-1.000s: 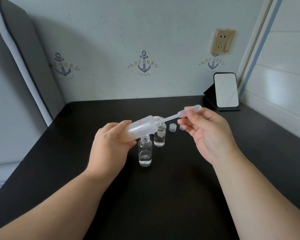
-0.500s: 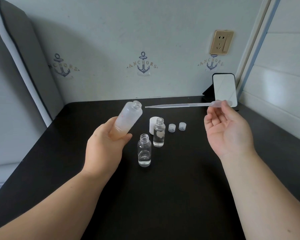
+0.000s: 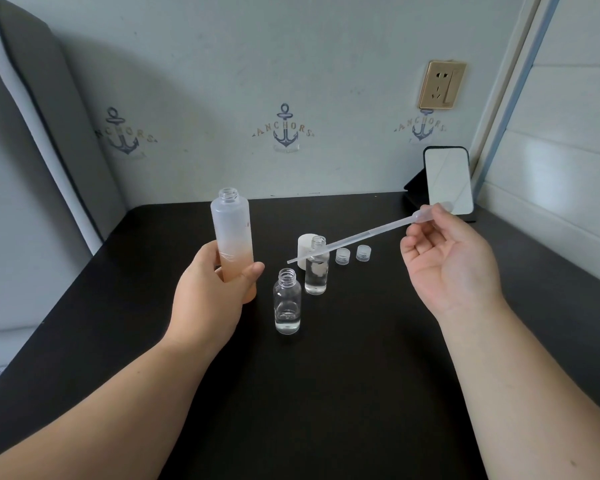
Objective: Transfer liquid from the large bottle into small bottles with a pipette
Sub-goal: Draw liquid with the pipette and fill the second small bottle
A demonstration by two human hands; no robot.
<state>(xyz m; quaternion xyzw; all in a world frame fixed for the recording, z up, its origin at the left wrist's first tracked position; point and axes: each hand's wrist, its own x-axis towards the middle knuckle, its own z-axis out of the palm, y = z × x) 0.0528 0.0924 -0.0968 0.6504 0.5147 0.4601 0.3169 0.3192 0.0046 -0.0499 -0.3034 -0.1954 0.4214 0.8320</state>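
My left hand (image 3: 207, 296) grips the lower part of the large frosted bottle (image 3: 232, 230), which stands upright and uncapped, left of centre. My right hand (image 3: 451, 265) pinches the bulb of a clear plastic pipette (image 3: 354, 239); its tip slants down to the left and ends above the two small bottles. The nearer small clear bottle (image 3: 287, 301) is open with a little liquid at its bottom. The farther small bottle (image 3: 316, 268) is open too and holds more liquid.
A white cap (image 3: 303, 245) stands behind the farther small bottle. Two small clear caps (image 3: 342, 256) (image 3: 363, 252) lie to its right on the black table (image 3: 326, 393). A small mirror (image 3: 448, 180) on a stand leans at the back right corner by the wall.
The large bottle went from tilted with the pipette in its mouth to upright. The pipette was drawn out to the right, then swung so its tip points down over the small bottles.
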